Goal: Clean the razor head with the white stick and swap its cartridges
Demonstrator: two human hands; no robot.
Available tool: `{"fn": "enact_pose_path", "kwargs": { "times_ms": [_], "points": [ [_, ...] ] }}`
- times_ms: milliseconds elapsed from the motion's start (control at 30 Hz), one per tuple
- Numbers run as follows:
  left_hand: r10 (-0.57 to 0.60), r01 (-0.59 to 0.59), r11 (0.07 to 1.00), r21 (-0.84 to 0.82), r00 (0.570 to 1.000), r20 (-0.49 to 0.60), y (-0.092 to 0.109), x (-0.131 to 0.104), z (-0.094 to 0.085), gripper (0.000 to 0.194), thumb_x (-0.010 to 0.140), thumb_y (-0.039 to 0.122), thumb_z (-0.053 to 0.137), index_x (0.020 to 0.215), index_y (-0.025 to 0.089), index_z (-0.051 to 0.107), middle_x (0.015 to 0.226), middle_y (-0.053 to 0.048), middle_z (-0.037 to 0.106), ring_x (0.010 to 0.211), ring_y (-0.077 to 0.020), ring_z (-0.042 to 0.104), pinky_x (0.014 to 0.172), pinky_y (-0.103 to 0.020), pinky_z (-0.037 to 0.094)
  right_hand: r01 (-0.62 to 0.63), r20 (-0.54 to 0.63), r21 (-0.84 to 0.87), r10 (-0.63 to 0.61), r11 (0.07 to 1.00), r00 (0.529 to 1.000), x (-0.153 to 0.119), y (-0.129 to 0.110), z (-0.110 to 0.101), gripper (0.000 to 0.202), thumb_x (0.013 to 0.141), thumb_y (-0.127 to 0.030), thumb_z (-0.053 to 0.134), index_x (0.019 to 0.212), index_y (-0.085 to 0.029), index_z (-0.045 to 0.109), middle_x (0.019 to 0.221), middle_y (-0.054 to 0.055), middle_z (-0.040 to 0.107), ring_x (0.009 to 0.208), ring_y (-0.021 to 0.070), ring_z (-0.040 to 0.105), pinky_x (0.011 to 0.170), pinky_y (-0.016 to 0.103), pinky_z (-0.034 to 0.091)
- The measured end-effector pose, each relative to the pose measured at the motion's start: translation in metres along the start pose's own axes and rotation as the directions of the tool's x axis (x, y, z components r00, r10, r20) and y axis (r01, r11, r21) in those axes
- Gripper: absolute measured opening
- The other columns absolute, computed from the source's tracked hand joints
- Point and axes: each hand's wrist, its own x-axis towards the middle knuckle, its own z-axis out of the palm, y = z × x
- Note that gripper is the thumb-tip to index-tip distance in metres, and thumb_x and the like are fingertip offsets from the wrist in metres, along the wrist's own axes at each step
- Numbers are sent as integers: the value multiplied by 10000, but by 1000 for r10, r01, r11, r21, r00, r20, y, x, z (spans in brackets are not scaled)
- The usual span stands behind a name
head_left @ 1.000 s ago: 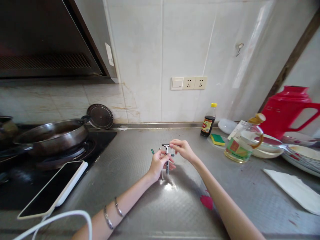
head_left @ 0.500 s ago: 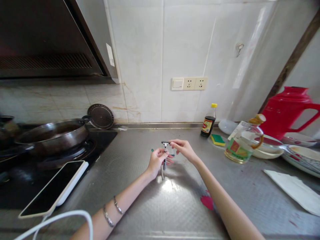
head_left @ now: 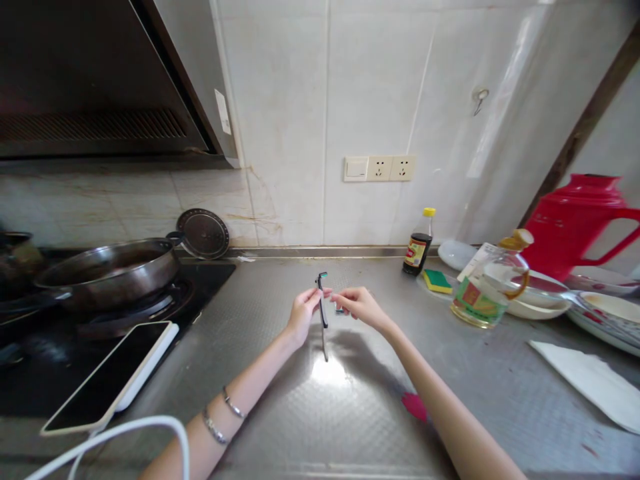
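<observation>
My left hand (head_left: pixel 304 315) is closed around a razor (head_left: pixel 323 308), which stands nearly upright above the metal counter. Its head is at the top and shows a green strip, and the dark handle points down. Close by on the right is my right hand (head_left: pixel 361 305), its thumb and forefinger pinched together near the razor's upper handle. What that pinch holds, if anything, is too small to make out. A small clear and green piece (head_left: pixel 339 310) shows just under the right fingertips; whether it is held or lies behind them I cannot tell.
Left are a phone (head_left: pixel 107 377) with a white cable and a pan (head_left: pixel 113 270) on the stove. To the right stand a sauce bottle (head_left: pixel 417 247), a sponge (head_left: pixel 437 281), a glass jug (head_left: pixel 483 293), dishes (head_left: pixel 605 313), a red thermos (head_left: pixel 570 223) and a white paper (head_left: pixel 590 380).
The razor has turned in my left hand, from its head facing me to a side-on view. My right hand has moved down and away from the head, its fingers now pinched.
</observation>
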Motion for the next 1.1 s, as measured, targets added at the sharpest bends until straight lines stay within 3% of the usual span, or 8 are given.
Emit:
{"fn": "enact_pose_path", "kwargs": {
  "times_ms": [233, 533, 633, 700, 767, 833, 1000, 1100],
  "points": [
    [-9, 14, 995, -98, 999, 47, 0, 3, -3, 255, 750, 328, 587, 867, 121, 678, 1056, -129, 650, 1051, -219, 563, 883, -299, 434, -14, 286, 24, 6, 1000, 958, -6, -11, 13, 413, 812, -491, 468, 610, -141, 557, 445, -57, 405, 370, 45, 346, 355, 163, 250],
    [-78, 90, 990, -110, 991, 109, 4, 8, -8, 298, 756, 364, 575, 880, 110, 669, 1034, -142, 654, 960, -230, 606, 789, -309, 478, 24, 134, 76, -35, 997, 990, -3, -9, 34, 336, 792, -436, 478, 614, -153, 505, 516, -47, 438, 415, 51, 346, 404, 181, 255],
    [-111, 111, 992, 61, 994, -8, 4, 16, -19, 289, 727, 356, 608, 890, 126, 671, 1004, -125, 666, 954, -226, 605, 799, -320, 468, 10, 45, -12, -9, 1000, 999, 1, -7, 37, 313, 773, -386, 486, 573, -147, 512, 493, -42, 427, 446, 62, 360, 428, 188, 257],
    [-32, 68, 970, 233, 987, -155, 5, 23, -30, 227, 681, 271, 648, 863, 139, 676, 952, -107, 680, 932, -214, 607, 819, -318, 453, -38, -36, -145, 33, 989, 999, 4, -5, 40, 303, 746, -330, 497, 508, -143, 500, 457, -40, 397, 453, 67, 360, 433, 192, 239],
    [62, 35, 942, 334, 960, -275, 6, 30, -44, 195, 651, 195, 647, 836, 139, 674, 887, -97, 688, 883, -200, 616, 828, -312, 442, -95, -95, -287, 70, 953, 993, 7, -4, 44, 293, 711, -277, 515, 452, -142, 488, 424, -37, 373, 449, 69, 367, 434, 197, 224],
    [42, 87, 935, 343, 935, -353, 6, 36, -56, 195, 658, 180, 610, 839, 142, 672, 822, -85, 690, 799, -190, 627, 769, -312, 457, -138, -114, -411, 99, 901, 989, 9, -5, 48, 284, 688, -249, 531, 428, -140, 499, 404, -23, 399, 446, 76, 396, 433, 202, 223],
    [9, 140, 929, 344, 918, -397, 4, 40, -73, 188, 637, 149, 563, 788, 144, 675, 758, -68, 689, 701, -168, 616, 692, -291, 458, -233, -118, -650, 207, 723, 971, 13, -16, 58, 248, 719, -318, 522, 588, -148, 645, 605, 87, 644, 573, 169, 594, 477, 215, 324],
    [6, 145, 925, 351, 919, -395, 3, 39, -74, 192, 627, 136, 547, 769, 144, 677, 751, -70, 690, 691, -166, 612, 685, -291, 458, -248, -122, -731, 237, 636, 964, 15, -22, 65, 275, 735, -342, 491, 775, -158, 692, 773, 136, 692, 730, 238, 651, 559, 248, 409]
  ]
}}
